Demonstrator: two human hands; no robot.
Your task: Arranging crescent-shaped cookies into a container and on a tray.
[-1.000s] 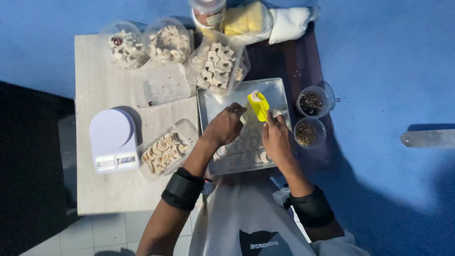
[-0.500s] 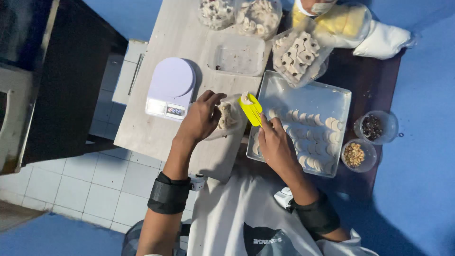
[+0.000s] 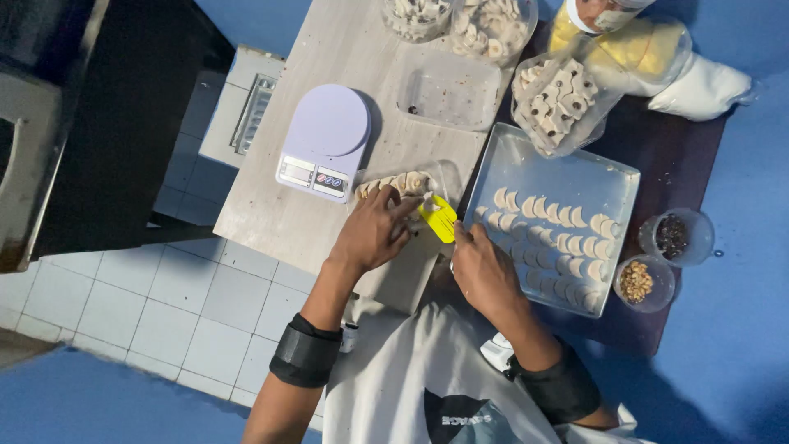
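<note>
- Left hand [image 3: 374, 234]: fingers curled on a small pale piece, just below the container of slices [image 3: 403, 182].
- Right hand [image 3: 481, 271]: fingers pinching a yellow cutter [image 3: 440, 218], steel tray [image 3: 612, 177] to their right.

A pale wood-grain tabletop [image 3: 329, 49] carries a round white kitchen scale [image 3: 325, 141], an empty clear plastic container [image 3: 450, 89], a shallow clear tray of folded dumplings [image 3: 403, 182] near its front edge, and two clear tubs of pale pieces [image 3: 493, 25] at its far edge. Just beside it on the right, a dark brown table [image 3: 674, 156] carries a rectangular metal tray [image 3: 592, 168] with rows of folded dumplings, a clear bag of white pieces [image 3: 561, 97], a yellow pack [image 3: 625, 45] and a white cloth bundle [image 3: 707, 86]. Near that table's right edge stand two small clear cups, one with dark filling [image 3: 672, 236] and one with light brown bits [image 3: 637, 282].
</note>
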